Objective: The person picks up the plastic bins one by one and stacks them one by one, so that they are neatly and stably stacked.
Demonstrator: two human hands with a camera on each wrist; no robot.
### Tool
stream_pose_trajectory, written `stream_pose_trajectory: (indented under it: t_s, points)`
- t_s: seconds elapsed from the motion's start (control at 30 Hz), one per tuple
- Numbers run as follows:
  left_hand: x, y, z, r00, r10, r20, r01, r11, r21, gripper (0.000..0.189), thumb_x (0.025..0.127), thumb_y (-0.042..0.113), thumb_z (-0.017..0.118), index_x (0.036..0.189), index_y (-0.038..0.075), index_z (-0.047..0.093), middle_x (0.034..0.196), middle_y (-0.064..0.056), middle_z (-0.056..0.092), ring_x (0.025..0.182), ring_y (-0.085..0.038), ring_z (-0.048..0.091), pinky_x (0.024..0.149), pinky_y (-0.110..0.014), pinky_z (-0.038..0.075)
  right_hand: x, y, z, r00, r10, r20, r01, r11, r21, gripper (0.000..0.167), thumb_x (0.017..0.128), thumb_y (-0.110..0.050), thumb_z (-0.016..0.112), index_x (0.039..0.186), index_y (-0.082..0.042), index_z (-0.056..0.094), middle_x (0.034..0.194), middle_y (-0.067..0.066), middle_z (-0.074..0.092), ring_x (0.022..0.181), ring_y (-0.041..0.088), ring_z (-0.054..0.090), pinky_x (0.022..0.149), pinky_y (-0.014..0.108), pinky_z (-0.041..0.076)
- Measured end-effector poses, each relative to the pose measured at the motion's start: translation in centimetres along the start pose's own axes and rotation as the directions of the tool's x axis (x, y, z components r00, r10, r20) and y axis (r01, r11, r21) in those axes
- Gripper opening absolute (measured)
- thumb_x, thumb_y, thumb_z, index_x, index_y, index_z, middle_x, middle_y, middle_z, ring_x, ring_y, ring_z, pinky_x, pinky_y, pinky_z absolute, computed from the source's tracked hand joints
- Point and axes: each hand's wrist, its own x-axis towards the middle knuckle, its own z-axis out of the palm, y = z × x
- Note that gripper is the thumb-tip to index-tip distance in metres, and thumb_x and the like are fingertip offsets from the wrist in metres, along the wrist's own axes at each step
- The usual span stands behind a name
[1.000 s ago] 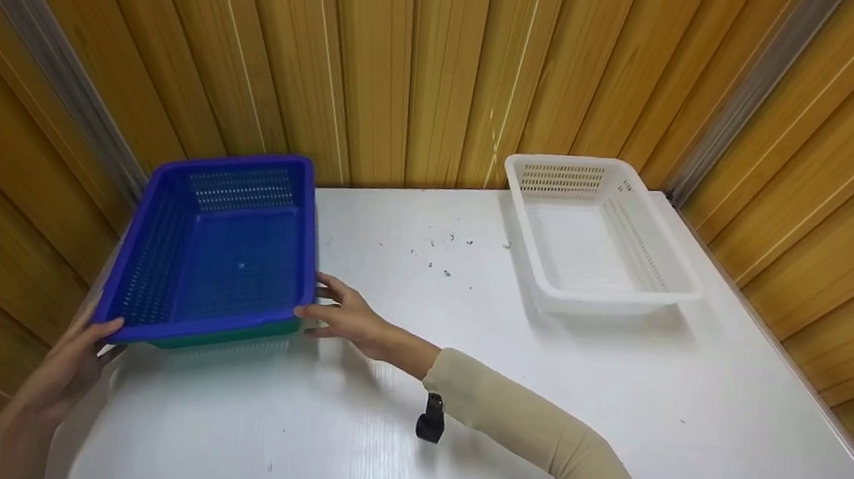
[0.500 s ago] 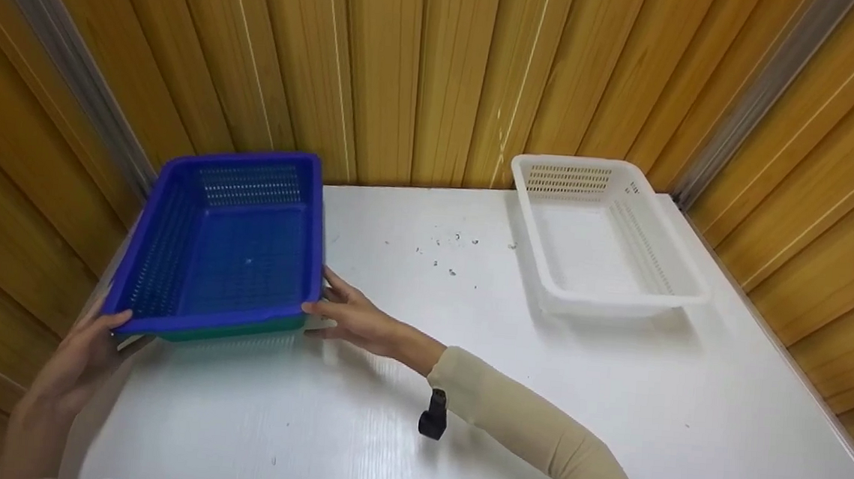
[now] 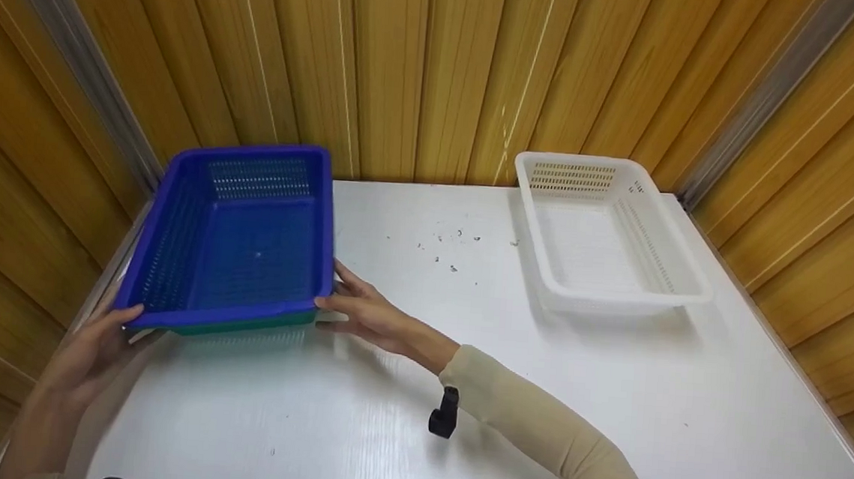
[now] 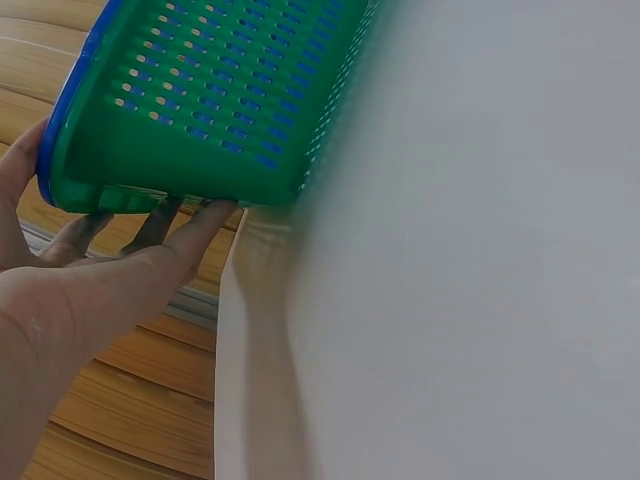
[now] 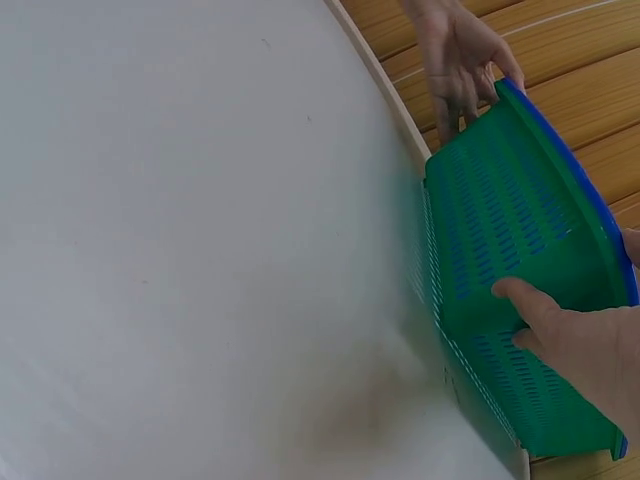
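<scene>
A blue plastic basket [image 3: 261, 250] with slotted walls sits nested inside a green basket [image 4: 200, 100] at the table's left side, by the back wall. Its inside shows nothing in it. My left hand [image 3: 92, 355] grips the near left corner, thumb over the blue rim, fingers against the green basket from the side and below. At the near right corner, my right hand [image 3: 376, 319] holds the pair, thumb at the rim and fingers along the green wall. In the right wrist view the green slotted wall [image 5: 490, 220] stands between both hands.
A white slotted basket [image 3: 546, 255] stands at the back right of the white table [image 3: 399, 418]. Small dark marks [image 3: 453, 268] dot the tabletop between the baskets. Wood-look panel walls [image 3: 386, 71] enclose the back and sides. A black wrist camera [image 3: 445, 413] hangs below the right sleeve.
Both hands have shifted the nested baskets slightly right and a little toward the back wall. Their grip looks the same. The white basket stays put while the head view drifts slightly.
</scene>
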Motion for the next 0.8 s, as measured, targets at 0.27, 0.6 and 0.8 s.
stream_pose_trajectory:
  t_s: [0.27, 0.6, 0.8]
  points:
    - [0.5, 0.6, 1.5, 1.0, -0.013, -0.013, 0.014, 0.998, 0.062, 0.064, 0.112, 0.014, 0.033, 0.165, 0.035, 0.005, 0.168, -0.005, 0.007, 0.135, -0.002, 0.052, 0.104, -0.029, 0.052, -1.1, -1.1, -0.7, 1.0, -0.017, -0.023, 0.017, 1.0, -0.002, 0.079, 0.103, -0.002, 0.052, 0.166, -0.031, 0.013, 0.172, 0.015, 0.015, 0.156, 0.037, 0.027, 0.123, 0.064, 0.024]
    - [1.4, 0.6, 3.8, 1.0, -0.017, -0.025, 0.021, 0.981, 0.192, 0.067, 0.111, 0.019, 0.037, 0.164, 0.041, 0.002, 0.174, -0.005, -0.01, 0.155, -0.044, -0.005, 0.118, -0.041, 0.042, -2.9, -2.0, -2.2, 0.998, -0.017, -0.063, 0.016, 1.0, -0.021, 0.077, 0.102, -0.002, 0.054, 0.165, -0.027, 0.018, 0.17, 0.014, 0.024, 0.152, 0.032, 0.037, 0.124, 0.059, 0.026]
    - [2.0, 0.4, 5.0, 1.0, -0.008, -0.025, 0.013, 0.978, 0.209, 0.069, 0.111, 0.019, 0.039, 0.163, 0.043, 0.002, 0.173, -0.005, -0.013, 0.157, -0.046, -0.008, 0.124, -0.064, 0.015, -4.0, -2.7, -3.2, 0.998, -0.04, -0.054, 0.037, 0.998, -0.055, 0.078, 0.101, -0.003, 0.055, 0.165, -0.026, 0.018, 0.17, 0.016, 0.022, 0.151, 0.033, 0.039, 0.124, 0.056, 0.028]
